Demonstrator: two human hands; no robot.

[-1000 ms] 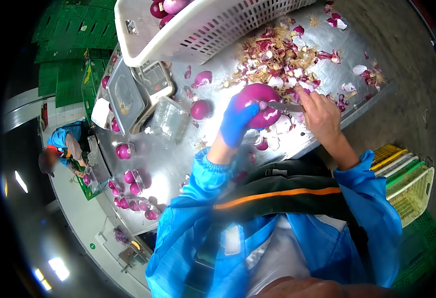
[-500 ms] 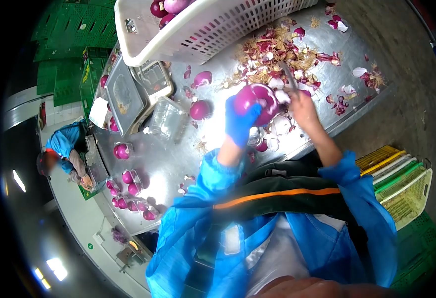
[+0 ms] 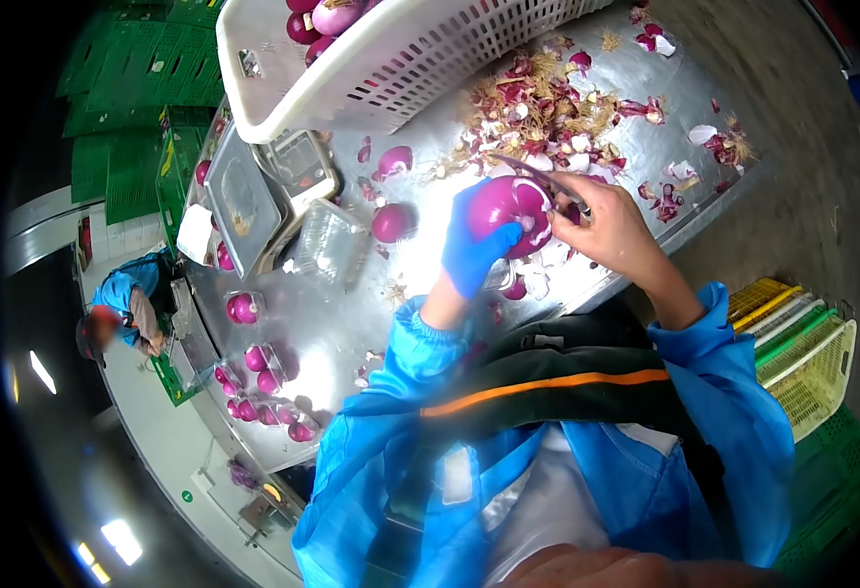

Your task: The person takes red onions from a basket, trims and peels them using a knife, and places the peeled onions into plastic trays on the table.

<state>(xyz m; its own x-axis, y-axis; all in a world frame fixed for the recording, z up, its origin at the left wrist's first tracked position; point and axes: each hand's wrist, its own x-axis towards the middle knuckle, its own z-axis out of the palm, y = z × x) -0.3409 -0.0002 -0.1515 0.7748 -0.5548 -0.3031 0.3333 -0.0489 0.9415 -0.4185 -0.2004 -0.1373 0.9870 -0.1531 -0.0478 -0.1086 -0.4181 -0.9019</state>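
A large red onion point(image 3: 504, 208) rests in my left hand point(image 3: 469, 245), which wears a blue glove and has its fingers wrapped round the onion's left side. My bare right hand point(image 3: 608, 223) grips a knife point(image 3: 540, 174) at its handle, with the thumb close to the onion's right side. The blade points up and left, just above the onion. Behind both hands lies a heap of onion skins and roots point(image 3: 533, 113). A loose red onion point(image 3: 392, 222) and a clear plastic box point(image 3: 328, 241) are on the metal table to the left.
A white perforated basket point(image 3: 391, 83) holding onions stands at the back. A scale point(image 3: 298, 162) is at the left, near several packed onions point(image 3: 262, 368). A co-worker point(image 3: 131, 299) stands across the table. Stacked crates point(image 3: 792, 353) are at my right.
My right hand has turned, so the knife now points left over the onion instead of away toward the skins. White peel at the onion's right side shows less.
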